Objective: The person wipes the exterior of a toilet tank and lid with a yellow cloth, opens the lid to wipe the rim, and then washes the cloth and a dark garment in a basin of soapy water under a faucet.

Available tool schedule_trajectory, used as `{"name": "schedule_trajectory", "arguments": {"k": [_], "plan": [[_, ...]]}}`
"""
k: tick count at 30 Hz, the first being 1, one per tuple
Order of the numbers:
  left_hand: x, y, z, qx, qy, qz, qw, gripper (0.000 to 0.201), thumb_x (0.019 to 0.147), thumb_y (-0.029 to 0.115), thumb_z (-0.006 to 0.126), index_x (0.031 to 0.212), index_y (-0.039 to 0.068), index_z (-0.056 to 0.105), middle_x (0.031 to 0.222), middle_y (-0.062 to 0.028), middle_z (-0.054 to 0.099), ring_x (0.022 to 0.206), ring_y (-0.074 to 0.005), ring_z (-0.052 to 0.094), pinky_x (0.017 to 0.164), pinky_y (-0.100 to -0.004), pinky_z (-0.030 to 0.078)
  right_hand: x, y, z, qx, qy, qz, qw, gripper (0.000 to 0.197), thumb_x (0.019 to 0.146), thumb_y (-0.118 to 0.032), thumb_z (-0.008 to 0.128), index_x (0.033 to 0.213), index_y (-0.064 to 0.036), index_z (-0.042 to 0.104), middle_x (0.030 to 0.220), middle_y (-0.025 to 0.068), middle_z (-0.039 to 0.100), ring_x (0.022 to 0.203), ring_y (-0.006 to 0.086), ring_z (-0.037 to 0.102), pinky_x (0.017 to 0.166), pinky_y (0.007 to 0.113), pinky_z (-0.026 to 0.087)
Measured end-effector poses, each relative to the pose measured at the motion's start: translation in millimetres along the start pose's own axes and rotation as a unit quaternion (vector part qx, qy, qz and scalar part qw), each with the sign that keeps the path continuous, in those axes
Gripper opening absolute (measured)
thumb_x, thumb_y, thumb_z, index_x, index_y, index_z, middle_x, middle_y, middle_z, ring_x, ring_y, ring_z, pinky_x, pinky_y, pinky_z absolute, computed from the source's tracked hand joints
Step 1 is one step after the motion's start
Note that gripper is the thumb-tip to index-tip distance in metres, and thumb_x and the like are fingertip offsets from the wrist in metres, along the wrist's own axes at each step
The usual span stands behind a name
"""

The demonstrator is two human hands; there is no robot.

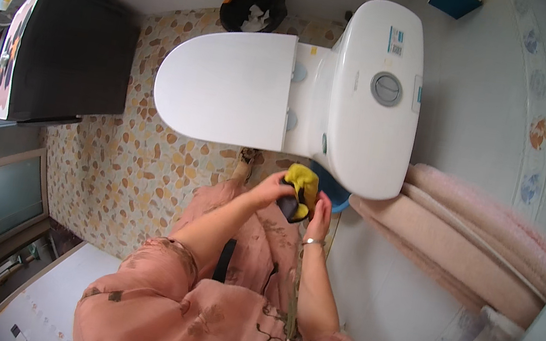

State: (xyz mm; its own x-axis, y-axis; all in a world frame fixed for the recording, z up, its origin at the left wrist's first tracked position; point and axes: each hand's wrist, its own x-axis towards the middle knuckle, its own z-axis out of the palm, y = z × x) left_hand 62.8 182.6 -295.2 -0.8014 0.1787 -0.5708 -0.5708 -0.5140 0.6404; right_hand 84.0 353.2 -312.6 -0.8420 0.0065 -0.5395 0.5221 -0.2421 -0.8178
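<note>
A bunched yellow and dark grey cloth is held up between my two hands, in front of the toilet's tank end. My left hand grips its left side. On the other side, the fingers of my right hand are closed against the cloth's edge; a bracelet sits on that wrist. Behind the cloth, a blue basin shows in part, low beside the tank. The white toilet lid is down, and the tank has a round silver flush button on top.
A black bin with an orange rim and white paper inside stands beyond the toilet. Pink towels hang on the right wall. A black cabinet-like appliance stands on the left, on the pebble-patterned floor.
</note>
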Motion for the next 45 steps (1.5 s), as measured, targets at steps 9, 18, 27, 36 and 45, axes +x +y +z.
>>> {"name": "schedule_trajectory", "arguments": {"k": [9, 18, 27, 36, 45], "plan": [[-56.1, 43.4, -44.4, -0.269, -0.085, -0.083, 0.956, 0.044, 0.069, 0.003, 0.053, 0.113, 0.0, 0.05, 0.104, -0.012, 0.06, 0.092, -0.022, 0.06, 0.085, -0.0345, 0.048, 3.5, -43.1, 55.6, 0.187, -0.236, 0.24, 0.923, 0.053, 0.087, -0.038, 0.052, 0.128, -0.0067, 0.039, 0.127, 0.0058, 0.045, 0.116, 0.0192, 0.043, 0.098, 0.032, 0.034], [-37.7, 38.3, -49.6, -0.3, 0.033, -0.017, 0.953, 0.05, 0.09, 0.04, 0.045, 0.13, 0.01, 0.036, 0.128, -0.0064, 0.043, 0.116, -0.0202, 0.043, 0.098, -0.035, 0.034, 4.6, -1.5, 137.8, -0.371, -0.143, -0.19, 0.897, 0.087, 0.068, -0.03, 0.075, 0.134, -0.0028, 0.025, 0.131, 0.017, 0.036, 0.12, 0.0301, 0.037, 0.099, 0.039, 0.031], [22.2, 79.1, -149.6, 0.461, 0.23, 0.244, 0.822, 0.061, 0.084, 0.015, 0.052, 0.137, 0.008, 0.023, 0.134, -0.0187, 0.034, 0.118, -0.0298, 0.04, 0.097, -0.0379, 0.033, 108.6, 43.6, 226.0, -0.607, 0.039, -0.258, 0.751, 0.053, 0.072, -0.019, 0.065, 0.12, -0.007, 0.046, 0.134, 0.0167, 0.035, 0.125, 0.0317, 0.032, 0.099, 0.047, 0.028], [-69.0, 125.8, -295.2, 0.571, 0.357, 0.106, 0.732, 0.052, 0.082, 0.02, 0.051, 0.126, -0.004, 0.037, 0.124, -0.0289, 0.037, 0.111, -0.0423, 0.038, 0.095, -0.0462, 0.033, 67.7, 133.4, 391.3, -0.701, -0.235, -0.354, 0.573, 0.044, 0.086, -0.023, 0.04, 0.128, -0.0119, 0.041, 0.144, 0.0073, 0.021, 0.134, 0.0253, 0.018, 0.106, 0.05, 0.015], [107.6, 202.9, -215.9, 0.646, 0.186, 0.28, 0.685, 0.057, 0.08, 0.038, 0.052, 0.124, 0.004, 0.041, 0.119, -0.0199, 0.044, 0.106, -0.0343, 0.045, 0.086, -0.0438, 0.037, 219.8, 33.4, 333.8, -0.638, -0.056, -0.302, 0.706, 0.055, 0.084, -0.034, 0.047, 0.131, -0.0098, 0.034, 0.139, 0.0123, 0.028, 0.129, 0.0269, 0.027, 0.099, 0.045, 0.027]]}}
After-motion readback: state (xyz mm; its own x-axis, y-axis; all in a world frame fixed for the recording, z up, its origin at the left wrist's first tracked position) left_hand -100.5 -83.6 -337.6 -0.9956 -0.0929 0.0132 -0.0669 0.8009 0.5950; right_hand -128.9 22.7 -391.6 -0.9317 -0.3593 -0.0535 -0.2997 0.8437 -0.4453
